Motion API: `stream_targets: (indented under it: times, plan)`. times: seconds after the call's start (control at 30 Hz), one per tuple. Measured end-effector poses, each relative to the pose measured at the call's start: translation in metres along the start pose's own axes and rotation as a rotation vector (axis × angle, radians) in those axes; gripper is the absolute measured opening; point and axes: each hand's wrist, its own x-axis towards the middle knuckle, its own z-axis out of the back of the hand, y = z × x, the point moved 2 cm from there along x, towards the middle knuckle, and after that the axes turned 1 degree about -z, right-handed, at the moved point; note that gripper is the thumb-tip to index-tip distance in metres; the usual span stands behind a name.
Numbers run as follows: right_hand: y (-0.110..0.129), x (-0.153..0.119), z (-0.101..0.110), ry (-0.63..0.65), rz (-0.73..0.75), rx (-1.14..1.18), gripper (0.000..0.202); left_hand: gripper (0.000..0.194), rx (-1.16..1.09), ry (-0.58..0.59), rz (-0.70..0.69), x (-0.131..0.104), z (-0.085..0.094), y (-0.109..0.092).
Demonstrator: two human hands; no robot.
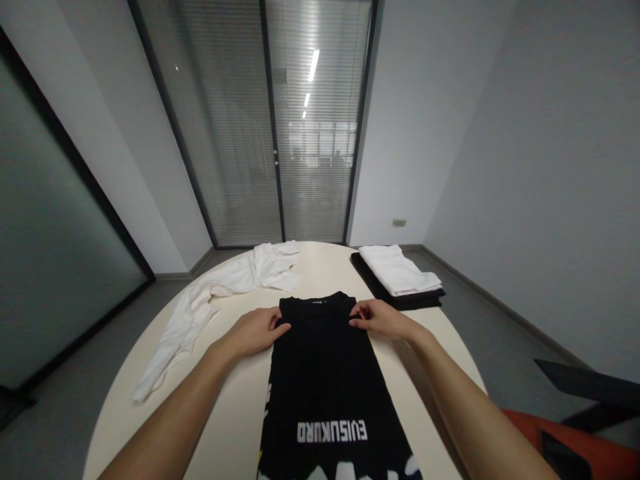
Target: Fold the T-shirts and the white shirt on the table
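Note:
A black T-shirt (323, 367) lies lengthwise on the table in front of me, its collar at the far end and its sides making a long narrow shape. White lettering (333, 431) on it appears upside down, and its near end runs out of the frame. At the far left corner, my left hand (257, 331) is closed on the shirt's edge between thumb and fingers. My right hand (380, 320) pinches the opposite edge by the right shoulder. Both hands rest low, close to the tabletop.
The cream table (235, 407) has a rounded edge. A crumpled white garment (235, 277) stretches along its left side. At the far right, a folded white garment (400, 270) lies on folded black cloth (415, 301). An orange and black chair (575, 443) stands at the lower right.

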Motion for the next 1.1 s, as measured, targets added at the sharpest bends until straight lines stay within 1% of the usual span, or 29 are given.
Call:
stream_targets:
  times: [0.1, 0.17, 0.23, 0.3, 0.43, 0.5, 0.6, 0.67, 0.73, 0.87, 0.93, 1.03, 1.1]
  plan:
    - [0.001, -0.002, 0.0, 0.043, -0.028, 0.03, 0.031, 0.03, -0.165, 0.04, -0.05, 0.0, 0.001, 0.0]
    - [0.002, -0.003, 0.0, 0.053, -0.002, 0.073, 0.029, 0.028, -0.314, 0.095, -0.077, 0.0, 0.001, 0.0]
    - [0.004, -0.004, 0.0, 0.06, 0.043, 0.11, 0.027, 0.029, -0.434, 0.161, -0.103, -0.001, -0.001, 0.002]
    - [0.004, -0.005, 0.001, 0.052, 0.076, 0.143, 0.028, 0.035, -0.506, 0.199, -0.109, -0.001, -0.002, 0.003]
    - [0.005, -0.006, 0.002, 0.079, 0.066, 0.213, 0.031, 0.046, -0.645, 0.204, -0.077, 0.001, -0.003, 0.004]
    - [0.006, -0.007, 0.003, 0.108, 0.068, 0.236, 0.033, 0.045, -0.728, 0.211, -0.048, 0.003, -0.003, 0.003]
    - [0.006, -0.007, 0.004, 0.121, 0.076, 0.26, 0.036, 0.042, -0.838, 0.239, 0.031, 0.004, -0.006, 0.003]
    - [0.006, -0.008, 0.004, 0.131, 0.068, 0.298, 0.037, 0.041, -0.872, 0.26, 0.064, 0.004, -0.009, 0.004]
    - [0.006, -0.009, 0.004, 0.149, 0.056, 0.339, 0.039, 0.041, -0.86, 0.268, 0.073, 0.005, -0.012, 0.005]
    - [0.006, -0.01, 0.003, 0.19, 0.028, 0.342, 0.042, 0.042, -0.831, 0.212, 0.073, 0.007, -0.015, 0.004]
    - [0.005, -0.01, 0.003, 0.187, 0.007, 0.333, 0.044, 0.044, -0.831, 0.173, 0.07, 0.008, -0.014, 0.002]
    - [0.004, -0.007, 0.005, 0.103, 0.013, 0.336, 0.047, 0.044, -0.821, 0.09, 0.066, 0.01, -0.011, -0.001]
    - [0.003, -0.003, 0.008, -0.019, 0.049, 0.325, 0.047, 0.045, -0.856, -0.019, 0.052, 0.012, -0.009, -0.001]
